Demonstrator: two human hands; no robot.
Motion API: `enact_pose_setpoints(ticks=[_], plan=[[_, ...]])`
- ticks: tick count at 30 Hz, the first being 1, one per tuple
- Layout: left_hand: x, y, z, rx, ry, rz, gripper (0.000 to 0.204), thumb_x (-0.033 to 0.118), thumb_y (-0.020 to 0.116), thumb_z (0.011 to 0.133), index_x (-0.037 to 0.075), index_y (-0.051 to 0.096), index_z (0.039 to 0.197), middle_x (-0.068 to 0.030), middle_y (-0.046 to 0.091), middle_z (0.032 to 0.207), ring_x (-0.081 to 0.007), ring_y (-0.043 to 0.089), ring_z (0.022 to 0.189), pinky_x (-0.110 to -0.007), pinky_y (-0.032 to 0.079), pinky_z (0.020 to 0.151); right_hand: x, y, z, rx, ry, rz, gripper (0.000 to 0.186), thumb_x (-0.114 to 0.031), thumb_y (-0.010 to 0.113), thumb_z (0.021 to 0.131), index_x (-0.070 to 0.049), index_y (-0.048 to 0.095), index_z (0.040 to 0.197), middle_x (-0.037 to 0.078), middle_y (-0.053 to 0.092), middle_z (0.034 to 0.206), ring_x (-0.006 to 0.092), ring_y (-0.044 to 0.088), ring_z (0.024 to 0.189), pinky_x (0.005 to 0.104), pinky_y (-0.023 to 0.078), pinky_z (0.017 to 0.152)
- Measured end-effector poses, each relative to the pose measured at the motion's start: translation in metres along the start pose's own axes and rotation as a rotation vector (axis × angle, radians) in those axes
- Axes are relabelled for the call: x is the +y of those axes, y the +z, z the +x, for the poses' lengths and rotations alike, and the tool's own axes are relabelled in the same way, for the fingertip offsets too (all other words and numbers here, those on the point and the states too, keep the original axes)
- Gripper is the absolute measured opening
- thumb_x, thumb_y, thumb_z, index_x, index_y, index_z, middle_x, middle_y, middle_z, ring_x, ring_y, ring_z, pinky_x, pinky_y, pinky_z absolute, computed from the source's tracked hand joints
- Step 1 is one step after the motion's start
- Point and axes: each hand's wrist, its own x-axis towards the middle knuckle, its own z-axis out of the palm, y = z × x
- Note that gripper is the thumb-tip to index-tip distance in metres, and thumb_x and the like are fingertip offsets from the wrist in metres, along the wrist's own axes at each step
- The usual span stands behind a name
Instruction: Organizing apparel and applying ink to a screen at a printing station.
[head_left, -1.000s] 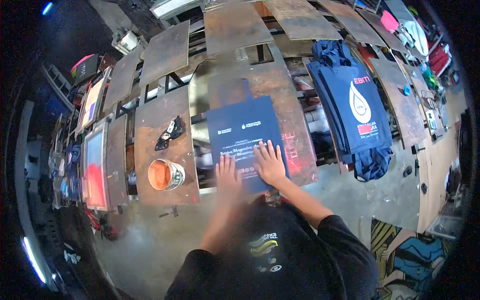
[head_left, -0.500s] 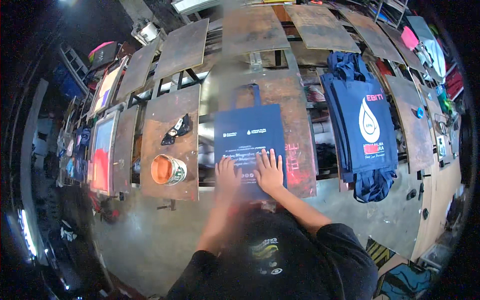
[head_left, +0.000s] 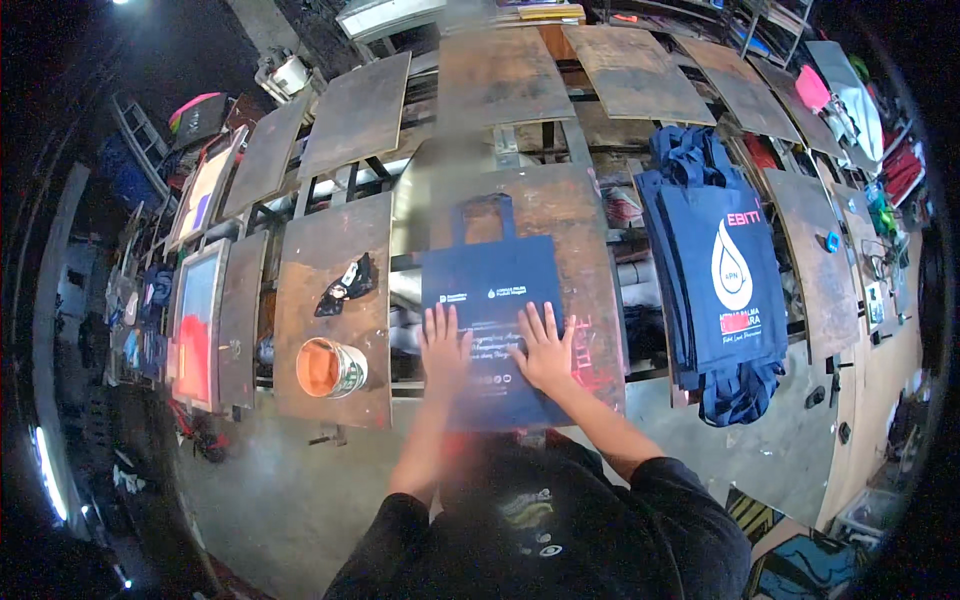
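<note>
A dark blue tote bag (head_left: 490,262) with white print lies flat on a worn wooden board (head_left: 590,250), its handle loop stretched toward the far side. My left hand (head_left: 443,345) rests on the bag's left part, fingers stretched out; a blurry streak in the picture smears part of it. On the right side of the bag lies my right hand (head_left: 547,350), palm down with fingers spread, near the bag's edge. Neither hand holds anything.
On the left board stand a tub (head_left: 330,368) with orange-brown contents and a crumpled black plastic bag (head_left: 347,287). Farther left leans a framed screen (head_left: 198,325) with red on it. A stack of blue tote bags (head_left: 725,270) lies at right. More boards (head_left: 640,75) line the far side.
Both hands have slid a little farther up the tote bag and apart, the right one toward its right edge. The whole view has shifted slightly, so the tables sit lower.
</note>
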Motion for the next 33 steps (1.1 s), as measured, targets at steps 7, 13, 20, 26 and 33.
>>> enact_pose_setpoints(ticks=[7, 13, 20, 26, 33], plan=[[0.017, 0.006, 0.019, 0.03, 0.049, 0.058, 0.067, 0.043, 0.052, 0.106, 0.008, 0.04, 0.162, -0.0163, 0.03, 0.171, -0.0404, 0.018, 0.161, -0.066, 0.011, 0.126, -0.015, 0.005, 0.026, -0.028, 0.019, -0.038, 0.075, -0.05, 0.057, 0.099, -0.012, 0.039, 0.162, 0.012, 0.031, 0.171, 0.0372, 0.017, 0.161, 0.0723, 0.008, 0.124], [0.022, 0.024, 0.042, 0.022, 0.098, -0.012, 0.064, 0.042, 0.051, 0.106, 0.014, 0.04, 0.162, -0.0124, 0.03, 0.172, -0.0344, 0.023, 0.16, -0.068, 0.01, 0.126, -0.007, 0.021, 0.063, -0.012, -0.096, -0.027, 0.07, -0.048, 0.058, 0.1, -0.013, 0.044, 0.159, 0.011, 0.035, 0.169, 0.0342, 0.022, 0.16, 0.0643, 0.012, 0.127], [0.001, 0.017, 0.064, 0.031, -0.333, 0.151, 0.065, 0.045, 0.047, 0.107, 0.014, 0.038, 0.164, -0.0136, 0.03, 0.172, -0.0365, 0.019, 0.161, -0.072, 0.005, 0.123, -0.011, 0.012, 0.061, -0.003, 0.108, -0.026, 0.078, -0.049, 0.058, 0.1, -0.007, 0.038, 0.162, 0.018, 0.027, 0.172, 0.0364, 0.018, 0.161, 0.0696, 0.006, 0.125], [0.012, 0.02, 0.102, 0.132, 0.052, -0.048, 0.067, 0.041, 0.053, 0.105, 0.009, 0.039, 0.162, -0.0171, 0.03, 0.171, -0.0391, 0.021, 0.16, -0.058, 0.015, 0.128, -0.012, 0.024, 0.113, 0.056, -0.019, -0.013, 0.077, -0.051, 0.055, 0.101, -0.007, 0.038, 0.162, 0.013, 0.029, 0.172, 0.035, 0.018, 0.161, 0.0697, 0.007, 0.126], [0.014, 0.028, 0.108, 0.107, 0.024, -0.092, 0.077, 0.047, 0.06, 0.1, 0.007, 0.038, 0.162, -0.016, 0.034, 0.17, -0.0348, 0.025, 0.159, -0.058, 0.016, 0.128, 0.032, 0.016, 0.135, 0.122, 0.229, -0.145, 0.076, -0.055, 0.047, 0.104, -0.009, 0.036, 0.163, 0.005, 0.032, 0.172, 0.0204, 0.025, 0.16, 0.0744, 0.005, 0.123]])
